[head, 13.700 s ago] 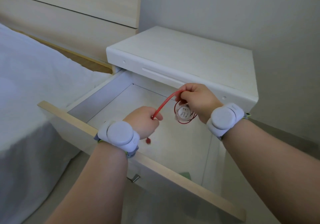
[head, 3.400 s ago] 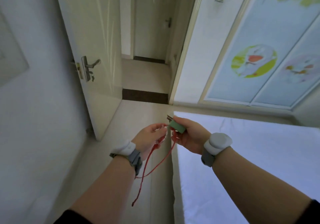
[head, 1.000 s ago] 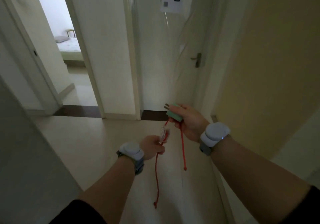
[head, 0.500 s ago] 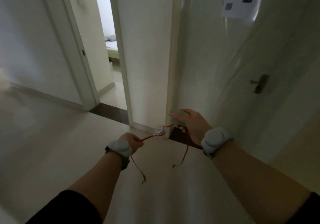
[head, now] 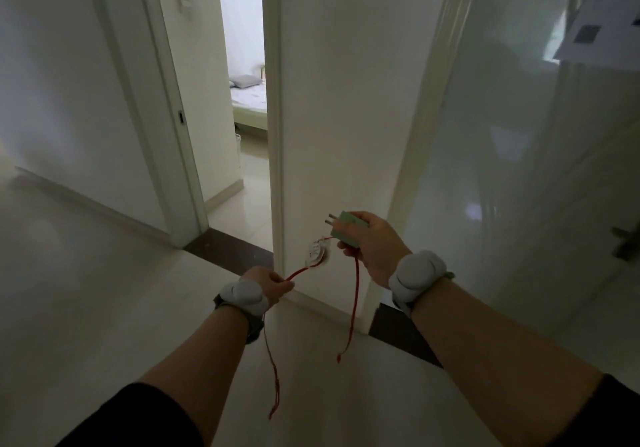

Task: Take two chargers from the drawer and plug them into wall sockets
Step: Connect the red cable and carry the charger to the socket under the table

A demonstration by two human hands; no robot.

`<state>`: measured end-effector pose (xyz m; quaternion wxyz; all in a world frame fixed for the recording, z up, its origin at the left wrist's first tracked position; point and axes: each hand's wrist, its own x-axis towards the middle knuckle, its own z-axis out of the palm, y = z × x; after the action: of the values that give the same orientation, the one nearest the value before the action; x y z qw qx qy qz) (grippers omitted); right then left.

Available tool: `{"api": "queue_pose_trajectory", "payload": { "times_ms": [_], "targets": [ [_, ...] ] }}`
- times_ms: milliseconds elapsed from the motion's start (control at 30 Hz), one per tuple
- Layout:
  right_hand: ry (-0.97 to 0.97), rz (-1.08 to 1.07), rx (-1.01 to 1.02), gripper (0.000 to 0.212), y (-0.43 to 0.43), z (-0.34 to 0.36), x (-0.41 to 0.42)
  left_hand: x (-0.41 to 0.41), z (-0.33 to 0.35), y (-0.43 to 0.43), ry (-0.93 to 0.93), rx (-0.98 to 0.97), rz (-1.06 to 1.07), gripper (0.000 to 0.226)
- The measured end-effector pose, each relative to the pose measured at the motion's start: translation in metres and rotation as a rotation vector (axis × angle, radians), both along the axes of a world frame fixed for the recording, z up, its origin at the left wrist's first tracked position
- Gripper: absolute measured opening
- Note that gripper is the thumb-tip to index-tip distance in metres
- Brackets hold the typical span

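Now the right hand [head: 372, 251] holds a small pale-green block-shaped charger [head: 348, 233] out in front of the body, its fingers wrapped around the block and its two metal prongs [head: 329, 220] pointing up and to the left. A thin red cable [head: 354, 303] hangs from under that hand and ends loose above the pale glossy tiled floor [head: 104, 308]. The left hand [head: 268, 285], lower and to the left, has its fingers pinched on a second red cable [head: 272, 367]; one run rises to a small round white charging puck [head: 317, 254] hanging in the air just below the green charger, while the other run trails down past the forearm. Both wrists carry grey rounded wristbands [head: 414, 275]. Straight ahead stands a narrow white wall section [head: 346, 100], its bottom edge meeting the floor just beyond the hands. To its left an open doorway [head: 242, 83] shows a bed beyond; to its right stands a glossy white door [head: 536, 169]. Open floor spreads wide to the left.
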<state>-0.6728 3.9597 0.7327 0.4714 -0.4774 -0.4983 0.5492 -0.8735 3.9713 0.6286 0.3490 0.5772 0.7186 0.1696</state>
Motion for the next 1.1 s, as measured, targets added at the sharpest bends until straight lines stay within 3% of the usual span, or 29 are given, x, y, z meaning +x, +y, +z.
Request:
{"api": "queue_pose_trajectory", "payload": {
  "times_ms": [267, 467, 533, 700, 900, 1100],
  "targets": [
    [0.131, 0.130, -0.002, 0.019, 0.163, 0.004, -0.099, -0.060, 0.011, 0.156, -0.015, -0.019, -0.087, 0.009],
    [0.222, 0.252, -0.029, 0.016, 0.336, 0.000, -0.180, -0.124, 0.026, 0.316, 0.015, -0.010, 0.009, 0.026],
    [0.171, 0.272, -0.028, 0.017, 0.383, 0.004, -0.203, -0.143, 0.035, 0.362, 0.015, -0.019, 0.060, 0.026],
    [0.109, 0.251, -0.018, 0.025, 0.489, 0.010, -0.252, -0.180, 0.054, 0.451, -0.264, 0.039, 0.197, 0.018],
    [0.164, 0.092, -0.062, 0.035, 0.638, -0.005, -0.326, -0.245, 0.060, 0.597, -0.609, 0.058, 0.007, 0.016],
    [0.158, -0.092, -0.107, 0.024, 0.742, -0.012, -0.373, -0.296, 0.050, 0.709, -0.603, -0.047, -0.222, 0.010]
  ]
}}
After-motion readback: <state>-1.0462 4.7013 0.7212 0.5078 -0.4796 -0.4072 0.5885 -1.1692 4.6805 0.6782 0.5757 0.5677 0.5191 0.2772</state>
